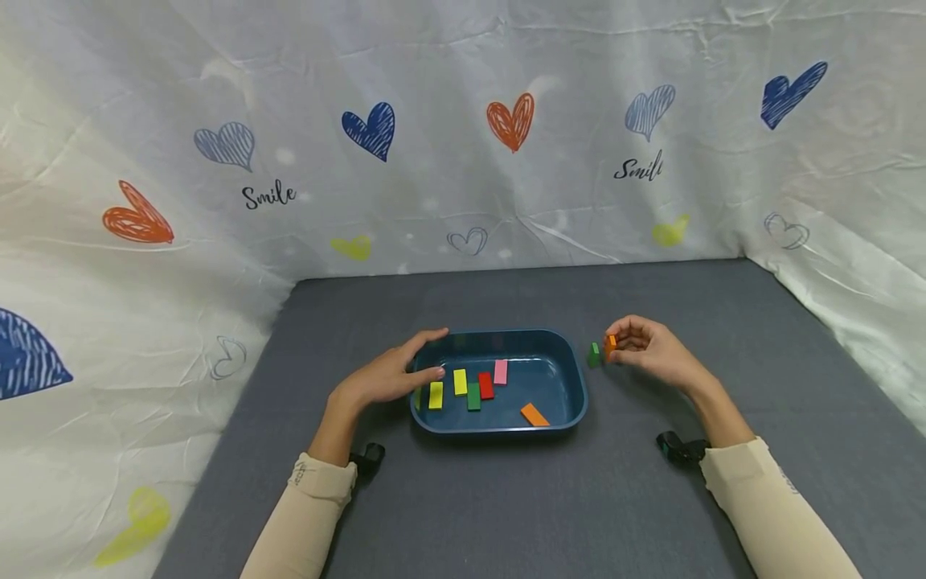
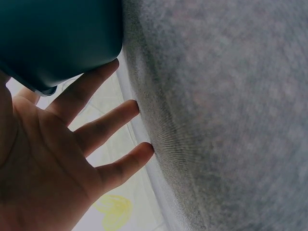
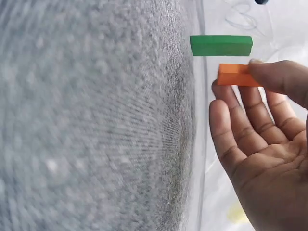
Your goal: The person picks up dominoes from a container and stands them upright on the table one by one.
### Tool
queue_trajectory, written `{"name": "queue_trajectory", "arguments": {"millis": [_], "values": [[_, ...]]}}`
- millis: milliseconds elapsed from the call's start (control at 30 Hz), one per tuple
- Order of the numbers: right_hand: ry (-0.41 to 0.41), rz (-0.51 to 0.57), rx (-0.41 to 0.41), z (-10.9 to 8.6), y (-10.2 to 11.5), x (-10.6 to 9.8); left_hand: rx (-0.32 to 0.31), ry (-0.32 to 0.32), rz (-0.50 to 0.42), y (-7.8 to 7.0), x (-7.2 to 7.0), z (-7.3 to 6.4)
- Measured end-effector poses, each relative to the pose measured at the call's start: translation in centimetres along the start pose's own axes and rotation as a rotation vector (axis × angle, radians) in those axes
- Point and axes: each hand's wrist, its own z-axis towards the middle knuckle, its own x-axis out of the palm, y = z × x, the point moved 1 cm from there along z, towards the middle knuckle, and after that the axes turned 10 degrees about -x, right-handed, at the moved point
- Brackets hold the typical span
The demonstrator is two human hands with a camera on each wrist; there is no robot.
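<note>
Left hand (image 1: 387, 374) spread wide at the left end of a glossy dark-blue rectangular tray (image 1: 550, 382) with rounded corners, thumb reaching over the rim, index finger at the far left corner. From the left wrist, fingers nearly straight and fanned apart, one fingertip against the tray's outer wall, two more reaching down to the worktop (image 1: 506, 515), covered in grey cloth.

Right hand (image 1: 661, 354) off to the right of the tray, narrowed to a pinch, holding a small orange rectangular block (image 1: 611, 344) upright between thumb and fingers. Just beside it, on the tray side, a small green rectangular block (image 1: 594, 355) standing on end, with a narrow gap between the two. Cannot tell from these views of any contact between held block and worktop.

Inside the tray, lying flat toward the left: one yellow block (image 1: 436, 396) nearest the left wall, another yellow block (image 1: 460, 383) slightly farther back, then a green block (image 1: 473, 396), a red block (image 1: 486, 385) and a pink block (image 1: 501, 371). Apart from these, right of centre, an orange block (image 1: 534, 415) lying slanted near the front wall.

At each wrist, a black device (image 1: 682, 449) beside a cream sleeve (image 1: 777, 507). Behind, a white fabric sheet (image 1: 434, 64) printed with colourful hearts and "Smile".
</note>
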Motion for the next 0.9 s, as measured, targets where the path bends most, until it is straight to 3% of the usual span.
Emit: {"name": "queue_trajectory", "arguments": {"millis": [667,900], "values": [[0.055,-0.117,0.01,0.28,-0.11,0.74,-0.006,-0.001,-0.018,-0.18,0.02,-0.39],[0.068,-0.099,0.023,0.08,-0.05,0.67,-0.023,-0.007,-0.008,-0.38,-0.04,-0.38]]}}
